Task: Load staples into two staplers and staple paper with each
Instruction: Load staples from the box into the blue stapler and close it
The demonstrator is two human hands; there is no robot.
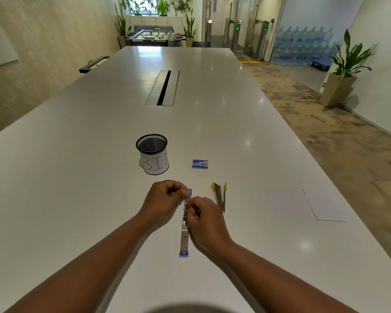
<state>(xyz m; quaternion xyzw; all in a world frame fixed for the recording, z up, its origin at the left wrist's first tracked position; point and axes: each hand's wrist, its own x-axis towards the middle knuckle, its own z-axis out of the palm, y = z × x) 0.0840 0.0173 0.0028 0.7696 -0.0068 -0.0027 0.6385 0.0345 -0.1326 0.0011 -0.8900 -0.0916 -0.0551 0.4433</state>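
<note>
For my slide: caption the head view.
Both hands work on the opened purple stapler; yellow stapler waits alongside.

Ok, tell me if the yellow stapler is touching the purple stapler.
Apart. The head view shows bare table between the yellow stapler and the purple stapler held in both hands.
</note>
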